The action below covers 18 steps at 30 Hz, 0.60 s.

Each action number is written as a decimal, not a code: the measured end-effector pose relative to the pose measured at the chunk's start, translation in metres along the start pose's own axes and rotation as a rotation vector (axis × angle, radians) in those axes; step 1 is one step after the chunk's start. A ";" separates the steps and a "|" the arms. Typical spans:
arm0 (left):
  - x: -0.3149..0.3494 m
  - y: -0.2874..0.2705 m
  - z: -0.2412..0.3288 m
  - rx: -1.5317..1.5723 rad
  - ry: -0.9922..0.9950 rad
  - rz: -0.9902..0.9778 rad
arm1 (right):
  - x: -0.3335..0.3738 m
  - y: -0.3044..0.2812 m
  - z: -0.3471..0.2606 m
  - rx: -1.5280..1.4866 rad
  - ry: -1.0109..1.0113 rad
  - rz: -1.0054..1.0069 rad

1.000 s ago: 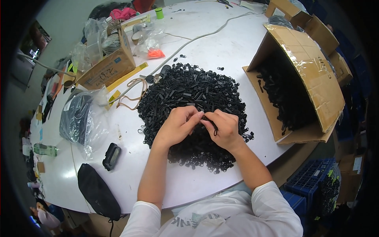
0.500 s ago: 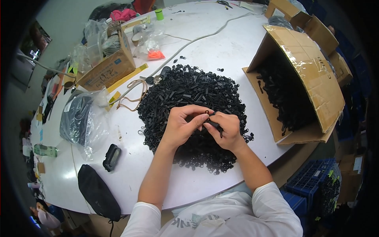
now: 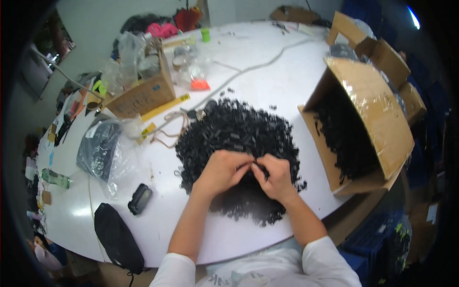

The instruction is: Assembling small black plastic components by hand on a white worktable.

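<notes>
A wide heap of small black pull tabs (image 3: 234,129), some with looped ends, lies on the white table. Over its near half, my left hand (image 3: 222,172) and my right hand (image 3: 276,178) meet at the fingertips. Both are closed in a pinch. Between them a dark bit of a small black pull tab (image 3: 254,162) shows; the fingers and blur hide most of it. On the right, a cardboard box (image 3: 370,110) lies on its side, its opening toward the heap, with more black pieces (image 3: 342,143) inside.
Left of the heap are a clear plastic bag with dark contents (image 3: 100,148), a small black case (image 3: 140,199) and a black pouch (image 3: 117,237). Farther back stand an open carton (image 3: 141,98) and a green spool (image 3: 205,35). A grey cable (image 3: 248,70) crosses the table.
The view has tilted, so the scene sits lower in the picture. My fingertips remain together, but the black piece that stuck out below my right hand no longer shows.
</notes>
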<state>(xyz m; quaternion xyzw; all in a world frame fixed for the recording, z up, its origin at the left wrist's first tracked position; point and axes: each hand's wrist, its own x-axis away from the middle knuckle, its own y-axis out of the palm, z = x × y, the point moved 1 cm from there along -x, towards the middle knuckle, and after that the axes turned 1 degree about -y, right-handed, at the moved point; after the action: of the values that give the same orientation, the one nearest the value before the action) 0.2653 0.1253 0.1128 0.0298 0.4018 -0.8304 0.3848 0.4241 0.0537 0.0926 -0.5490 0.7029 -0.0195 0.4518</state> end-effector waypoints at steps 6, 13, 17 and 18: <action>0.004 0.001 -0.003 -0.147 0.016 -0.048 | 0.004 -0.001 0.000 0.110 0.033 -0.188; 0.001 0.003 0.009 0.024 -0.029 0.007 | 0.001 -0.007 -0.001 0.239 0.041 -0.195; -0.003 0.007 0.008 -0.068 0.031 0.036 | 0.001 -0.005 0.006 0.204 0.051 -0.153; -0.004 0.008 0.007 -0.117 0.065 0.072 | 0.000 -0.004 0.007 0.210 0.057 -0.150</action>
<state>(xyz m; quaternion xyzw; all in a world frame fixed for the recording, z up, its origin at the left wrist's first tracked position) 0.2753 0.1193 0.1136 0.0487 0.4605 -0.7898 0.4023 0.4317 0.0550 0.0906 -0.5489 0.6666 -0.1425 0.4838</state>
